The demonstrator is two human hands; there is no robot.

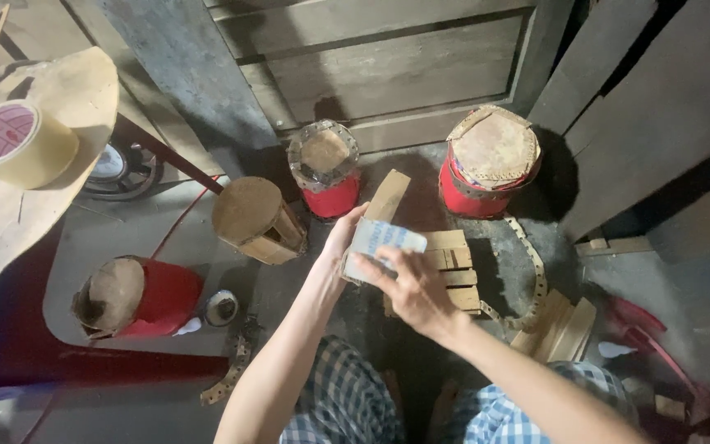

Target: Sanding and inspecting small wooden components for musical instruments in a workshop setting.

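Note:
Both my hands hold a small block wrapped in pale printed paper, low over the floor. My left hand grips its left side from below. My right hand lies over its lower right face with fingers pressed on the paper. Just behind the block lies a row of short wooden slats, and one longer slat leans up beyond them.
Small red drums stand or lie around, plus a bare wooden drum shell. A perforated strip curves at right beside stacked wooden pieces. A roll of tape sits on a board at left.

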